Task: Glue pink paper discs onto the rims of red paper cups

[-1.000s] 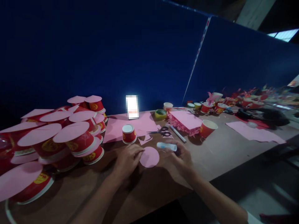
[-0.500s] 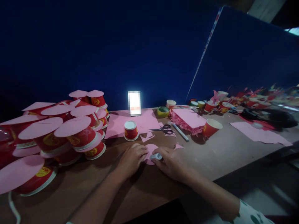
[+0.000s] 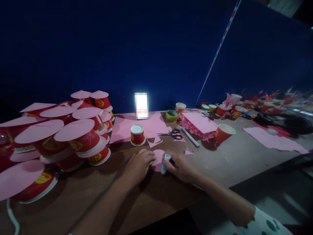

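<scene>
A small pink paper disc (image 3: pixel 158 160) lies on the brown table in front of me. The curled fingers of my left hand (image 3: pixel 140 162) grip its left edge. My right hand (image 3: pixel 179 166) is closed around a white and light-blue glue stick (image 3: pixel 166 163), held tilted with its lower end at the disc's right edge. Just beyond the disc stands an upside-down red paper cup (image 3: pixel 137 134) with a white base. Dark-handled scissors (image 3: pixel 174 133) lie beyond my right hand, among pink paper scraps (image 3: pixel 155 141).
Stacked red cups with pink discs (image 3: pixel 74 125) crowd the left side. A large pink sheet (image 3: pixel 122 125) lies at the back, beneath a bright blurred-out rectangle. Rightward are a white pen-like stick (image 3: pixel 190 137), pink paper stack (image 3: pixel 200 123), tape roll (image 3: pixel 172 115) and tilted red cup (image 3: pixel 224 133).
My right hand has shifted slightly right, and the glue stick has swung from nearly level to steeper, its lower end now at the disc's near right edge. My left hand stays on the disc.
</scene>
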Demonstrator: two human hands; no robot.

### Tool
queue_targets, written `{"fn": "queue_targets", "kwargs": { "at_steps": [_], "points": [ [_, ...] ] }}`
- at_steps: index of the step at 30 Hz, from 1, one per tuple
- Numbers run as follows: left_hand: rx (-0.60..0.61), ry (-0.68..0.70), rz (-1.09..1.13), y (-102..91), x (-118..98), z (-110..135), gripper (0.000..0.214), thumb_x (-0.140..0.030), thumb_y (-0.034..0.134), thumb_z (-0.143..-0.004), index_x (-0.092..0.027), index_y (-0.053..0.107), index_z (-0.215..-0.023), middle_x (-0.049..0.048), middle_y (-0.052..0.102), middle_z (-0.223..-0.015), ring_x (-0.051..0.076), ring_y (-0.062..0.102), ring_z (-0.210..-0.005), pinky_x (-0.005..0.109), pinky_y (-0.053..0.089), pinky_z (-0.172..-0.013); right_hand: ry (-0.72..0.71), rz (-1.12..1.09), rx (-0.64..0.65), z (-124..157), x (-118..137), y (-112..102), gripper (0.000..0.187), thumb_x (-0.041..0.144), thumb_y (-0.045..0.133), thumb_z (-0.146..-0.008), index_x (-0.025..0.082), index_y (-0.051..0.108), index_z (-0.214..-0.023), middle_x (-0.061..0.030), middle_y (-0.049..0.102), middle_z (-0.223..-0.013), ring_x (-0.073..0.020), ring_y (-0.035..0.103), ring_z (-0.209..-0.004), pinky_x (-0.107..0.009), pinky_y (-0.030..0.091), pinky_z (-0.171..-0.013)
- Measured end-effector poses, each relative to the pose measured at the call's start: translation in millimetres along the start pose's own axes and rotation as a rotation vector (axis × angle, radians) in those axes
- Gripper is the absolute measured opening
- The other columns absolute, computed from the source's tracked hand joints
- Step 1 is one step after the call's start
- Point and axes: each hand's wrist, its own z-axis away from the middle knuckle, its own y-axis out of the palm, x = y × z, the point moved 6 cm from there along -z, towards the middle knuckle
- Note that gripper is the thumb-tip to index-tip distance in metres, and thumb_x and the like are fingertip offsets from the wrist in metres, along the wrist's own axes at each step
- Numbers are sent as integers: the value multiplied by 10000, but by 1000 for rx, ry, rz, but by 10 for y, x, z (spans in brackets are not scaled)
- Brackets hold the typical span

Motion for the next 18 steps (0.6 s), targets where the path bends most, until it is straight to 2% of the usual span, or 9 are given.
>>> {"fn": "queue_targets", "kwargs": {
  "at_steps": [2, 4, 9, 14, 18],
  "points": [
    [10, 8, 8, -18, -26, 4, 278, -109, 507, -813, -223, 684, -995, 44, 667, -1111, 205, 548, -1038, 356, 432, -911, 3, -62, -68, -22, -11, -14, 160, 263, 454, -895, 186, 535, -781, -1, 594, -698, -129, 531, -622, -219, 365, -592],
    [9, 9, 11, -27, -34, 8, 306, -79, 507, -792, -218, 675, -1007, 54, 660, -1119, 206, 547, -1042, 352, 437, -901, -18, -64, -79, -42, 9, 13, 141, 265, 456, -899, 187, 545, -824, -11, 609, -740, -137, 549, -658, -225, 378, -618],
    [-2, 0, -9, 9, 4, 12, 334, -65, 507, -784, -238, 671, -1018, 56, 658, -1119, 215, 546, -1048, 368, 439, -894, -33, 21, -26, -35, 72, 52, 96, 242, 503, -871, 192, 575, -833, -27, 635, -787, -149, 575, -714, -229, 386, -646],
    [-10, 10, -14, 7, -1, -3, 253, -134, 513, -819, -224, 686, -981, 59, 675, -1080, 215, 557, -1030, 374, 439, -910, 40, -9, 42, 10, -65, 54, 166, 267, 490, -876, 183, 536, -740, 7, 595, -666, -120, 527, -584, -213, 347, -558],
    [-2, 14, -12, -3, -13, -6, 295, -81, 520, -788, -223, 680, -991, 55, 669, -1097, 213, 552, -1037, 371, 439, -910, 68, -114, -94, -5, -148, 18, 207, 289, 413, -924, 181, 521, -783, -4, 599, -697, -128, 543, -628, -217, 363, -584]
  ]
}}
